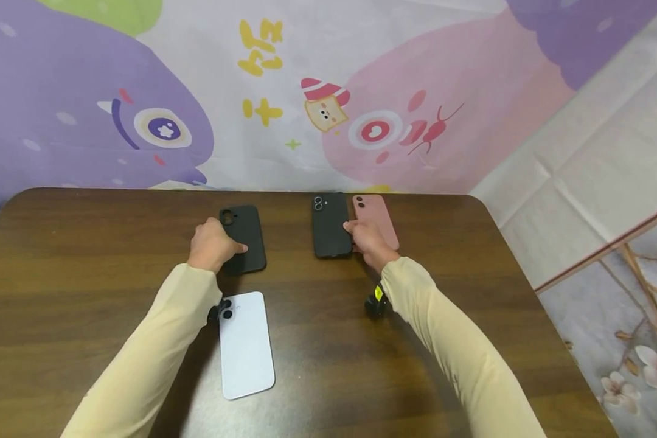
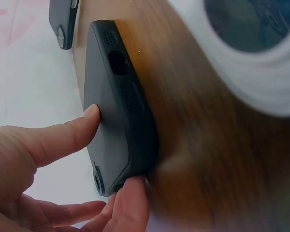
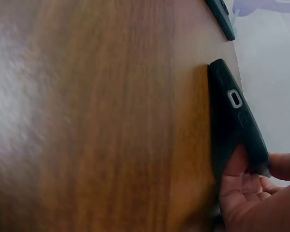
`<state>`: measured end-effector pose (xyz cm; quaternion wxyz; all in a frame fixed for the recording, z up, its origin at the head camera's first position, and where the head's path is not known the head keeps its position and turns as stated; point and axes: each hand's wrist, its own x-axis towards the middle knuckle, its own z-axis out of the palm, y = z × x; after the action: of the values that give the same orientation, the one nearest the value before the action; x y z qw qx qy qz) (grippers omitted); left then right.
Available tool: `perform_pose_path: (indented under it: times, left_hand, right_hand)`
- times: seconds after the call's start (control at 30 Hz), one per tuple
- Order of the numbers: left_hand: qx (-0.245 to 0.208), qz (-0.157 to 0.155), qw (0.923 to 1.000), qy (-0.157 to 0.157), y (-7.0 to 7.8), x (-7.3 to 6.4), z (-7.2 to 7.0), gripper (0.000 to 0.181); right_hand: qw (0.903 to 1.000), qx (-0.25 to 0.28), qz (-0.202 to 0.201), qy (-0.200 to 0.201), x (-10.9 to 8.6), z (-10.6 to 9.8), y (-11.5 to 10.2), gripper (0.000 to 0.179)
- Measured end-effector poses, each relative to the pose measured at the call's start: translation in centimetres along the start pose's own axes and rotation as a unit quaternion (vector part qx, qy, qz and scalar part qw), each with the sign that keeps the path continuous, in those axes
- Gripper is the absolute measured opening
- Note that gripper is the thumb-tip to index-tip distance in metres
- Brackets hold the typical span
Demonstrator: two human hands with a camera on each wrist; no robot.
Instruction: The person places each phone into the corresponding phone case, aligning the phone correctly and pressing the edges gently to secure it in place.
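Note:
My left hand (image 1: 210, 244) pinches a black phone case (image 1: 250, 231) at the left back of the table. In the left wrist view its thumb lies on the flat back and the fingers are at the long edge; the port opening looks dark. Further right, my right hand (image 1: 371, 242) grips a phone in a black case (image 1: 330, 228) by its right edge. In the right wrist view this phone (image 3: 241, 116) is tilted up off the table, with its charging port showing. A pink phone (image 1: 380, 214) lies just right of it, partly hidden by the hand.
A white phone (image 1: 246, 350) lies camera side up nearer the front, next to the left wrist. The brown wooden table (image 1: 317, 322) ends at a cartoon-printed cloth (image 1: 274, 155) behind. A pale panel (image 1: 597, 146) stands at the right. Each wrist wears a dark camera.

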<state>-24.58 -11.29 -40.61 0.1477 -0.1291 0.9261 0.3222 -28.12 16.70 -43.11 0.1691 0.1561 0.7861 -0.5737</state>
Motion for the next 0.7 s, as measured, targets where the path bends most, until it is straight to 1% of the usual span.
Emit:
perform_pose_path:
  times: [0.1, 0.17, 0.23, 0.3, 0.43, 0.47, 0.53, 0.6, 0.67, 0.7]
  left_hand:
    - [0.007, -0.003, 1.0000, -0.001, 0.2, 0.1, 0.1, 0.081]
    - [0.012, -0.008, 0.9999, 0.000, 0.2, 0.3, 0.2, 0.079]
    - [0.018, -0.014, 0.9997, 0.005, 0.1, 0.5, 0.3, 0.076]
    - [0.023, -0.023, 0.9995, -0.002, -0.1, 0.8, 0.3, 0.075]
    - [0.031, -0.033, 0.9988, -0.019, -0.1, 1.0, 0.0, 0.077]
    - [0.032, -0.035, 0.9985, -0.027, -0.1, 1.1, -0.2, 0.078]
    - [0.033, -0.034, 0.9984, -0.030, 0.0, 1.0, -0.4, 0.080]
    - [0.032, -0.035, 0.9983, -0.034, 0.0, 1.1, -0.5, 0.083]
    - [0.027, -0.037, 0.9982, -0.038, -0.1, 1.2, -0.5, 0.084]
    - [0.022, -0.039, 0.9982, -0.040, -0.3, 1.2, -0.5, 0.084]
  right_hand:
    - [0.9996, -0.027, -0.004, 0.005, 0.1, -0.1, -0.1, 0.037]
    - [0.9985, -0.052, -0.015, 0.013, 0.2, -0.1, -0.2, 0.036]
    - [0.9955, -0.086, -0.030, 0.025, 0.2, -0.1, -0.4, 0.035]
    - [0.9916, -0.117, -0.038, 0.039, 0.2, 0.0, -0.5, 0.034]
    - [0.9811, -0.175, -0.050, 0.066, 0.1, 0.0, -0.9, 0.035]
    - [0.9774, -0.191, -0.054, 0.072, 0.1, 0.0, -1.0, 0.037]
    - [0.9682, -0.228, -0.065, 0.082, 0.0, 0.1, -1.2, 0.039]
    - [0.9604, -0.256, -0.069, 0.085, -0.1, 0.1, -1.5, 0.040]
    - [0.9552, -0.276, -0.067, 0.082, -0.1, 0.2, -1.7, 0.039]
    - [0.9546, -0.281, -0.061, 0.078, -0.1, 0.2, -1.8, 0.038]
